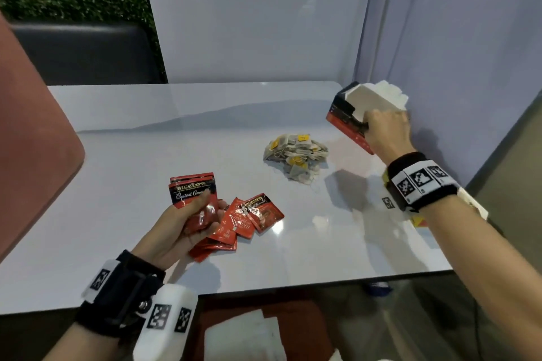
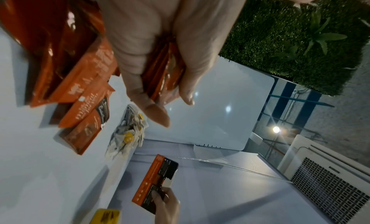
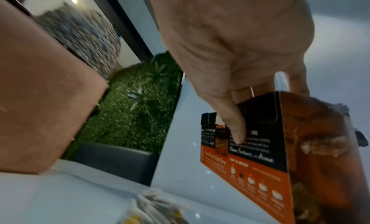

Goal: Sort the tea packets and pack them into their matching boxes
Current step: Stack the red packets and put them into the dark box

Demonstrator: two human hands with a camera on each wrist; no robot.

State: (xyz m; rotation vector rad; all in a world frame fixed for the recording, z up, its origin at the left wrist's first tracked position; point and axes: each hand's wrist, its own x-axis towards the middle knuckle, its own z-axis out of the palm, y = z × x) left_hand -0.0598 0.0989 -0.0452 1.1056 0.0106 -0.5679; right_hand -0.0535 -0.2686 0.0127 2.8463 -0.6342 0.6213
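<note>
My left hand [image 1: 193, 214] grips a stack of red Bigelow tea packets [image 1: 192, 189] upright above the white table [image 1: 117, 214]; the same stack of red packets [image 2: 162, 69] shows between thumb and fingers in the left wrist view. More red packets [image 1: 252, 217] lie fanned beside that hand. A heap of white tea bags with yellow tags [image 1: 296, 155] sits mid-table. My right hand [image 1: 384, 129] holds a red and black tea box [image 1: 346, 117], tilted, above the table's far right; its white flaps stand open. The thumb presses the tea box [image 3: 250, 156] on its black panel.
A yellow box [image 1: 419, 221] lies partly hidden under my right forearm, also seen as a yellow box [image 2: 107, 216] in the left wrist view. White panels wall the table at the back and right. A brown padded seat [image 1: 32, 132] stands at the left.
</note>
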